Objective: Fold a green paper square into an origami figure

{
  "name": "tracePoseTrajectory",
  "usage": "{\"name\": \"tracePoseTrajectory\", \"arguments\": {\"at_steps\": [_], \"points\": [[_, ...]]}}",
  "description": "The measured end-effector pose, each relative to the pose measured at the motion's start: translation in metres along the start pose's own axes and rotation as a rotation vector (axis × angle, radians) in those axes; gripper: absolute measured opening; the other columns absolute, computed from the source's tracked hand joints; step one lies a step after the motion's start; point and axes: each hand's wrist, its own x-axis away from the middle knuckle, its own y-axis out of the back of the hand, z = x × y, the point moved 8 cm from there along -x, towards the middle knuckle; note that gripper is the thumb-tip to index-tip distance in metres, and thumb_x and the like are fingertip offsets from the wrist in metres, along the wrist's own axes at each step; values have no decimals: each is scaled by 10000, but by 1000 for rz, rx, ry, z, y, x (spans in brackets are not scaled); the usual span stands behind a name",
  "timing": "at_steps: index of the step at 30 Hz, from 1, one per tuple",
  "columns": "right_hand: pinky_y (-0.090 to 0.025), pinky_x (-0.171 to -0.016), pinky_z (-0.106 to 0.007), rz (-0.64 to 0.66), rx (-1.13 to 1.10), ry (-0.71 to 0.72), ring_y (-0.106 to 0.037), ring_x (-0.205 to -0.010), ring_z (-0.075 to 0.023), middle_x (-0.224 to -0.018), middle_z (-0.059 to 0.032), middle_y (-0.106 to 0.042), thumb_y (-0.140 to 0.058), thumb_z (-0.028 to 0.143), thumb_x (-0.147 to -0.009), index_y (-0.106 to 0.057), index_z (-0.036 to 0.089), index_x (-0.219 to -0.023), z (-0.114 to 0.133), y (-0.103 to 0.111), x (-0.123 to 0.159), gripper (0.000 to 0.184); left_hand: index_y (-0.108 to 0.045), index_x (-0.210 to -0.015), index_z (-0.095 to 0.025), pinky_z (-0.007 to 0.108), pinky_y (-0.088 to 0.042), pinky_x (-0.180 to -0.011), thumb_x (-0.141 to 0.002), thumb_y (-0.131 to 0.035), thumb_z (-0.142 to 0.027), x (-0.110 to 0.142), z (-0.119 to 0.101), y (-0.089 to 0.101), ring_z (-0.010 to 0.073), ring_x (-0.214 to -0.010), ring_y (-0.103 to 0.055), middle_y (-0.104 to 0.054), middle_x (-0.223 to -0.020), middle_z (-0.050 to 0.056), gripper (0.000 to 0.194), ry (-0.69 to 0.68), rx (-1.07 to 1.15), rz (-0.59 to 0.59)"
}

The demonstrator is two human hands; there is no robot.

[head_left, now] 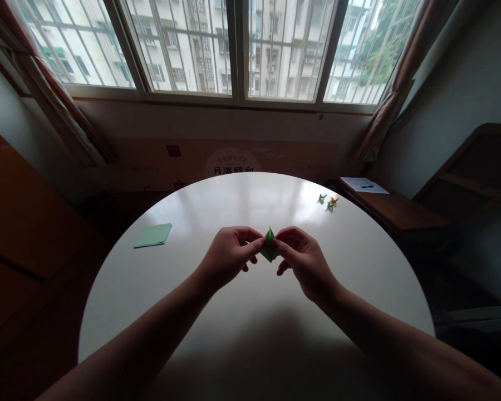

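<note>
Between my two hands is a small piece of green folded paper (269,247), diamond-shaped with a point at the top. My left hand (235,250) pinches its left edge between thumb and fingers. On the opposite edge, my right hand (301,253) grips it the same way, other fingers curled behind. The paper is held up over the white round table (217,200). Parts of its back are hidden by my fingertips.
A stack of light green paper squares (153,235) lies on the table's left side. Several small folded paper figures (329,206), green and orange, stand at the far right. Beyond them, a wooden chair (394,209) carries a white sheet (361,185) with a pen.
</note>
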Motion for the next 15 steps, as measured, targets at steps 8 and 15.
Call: {"name": "tracePoseTrajectory", "arguments": {"at_steps": [8, 15], "points": [[-489, -422, -201, 51, 56, -79, -675, -702, -189, -795, -47, -726, -778, 450, -808, -693, 191, -967, -4, -3, 0, 316, -745, -803, -134, 165, -438, -388, -777, -726, -258, -1, -2, 4, 119, -523, -587, -707, -654, 36, 128, -18, -18, -32], [-479, -431, -206, 58, 79, -128, -687, -672, -184, -801, -67, -736, -798, 470, -770, -750, 169, -887, -7, -3, 0, 327, -760, -824, -138, 190, -461, -419, -808, -715, -296, 1, -8, 7, 132, -537, -599, -719, -662, 42, 165, -99, -133, -59]]}}
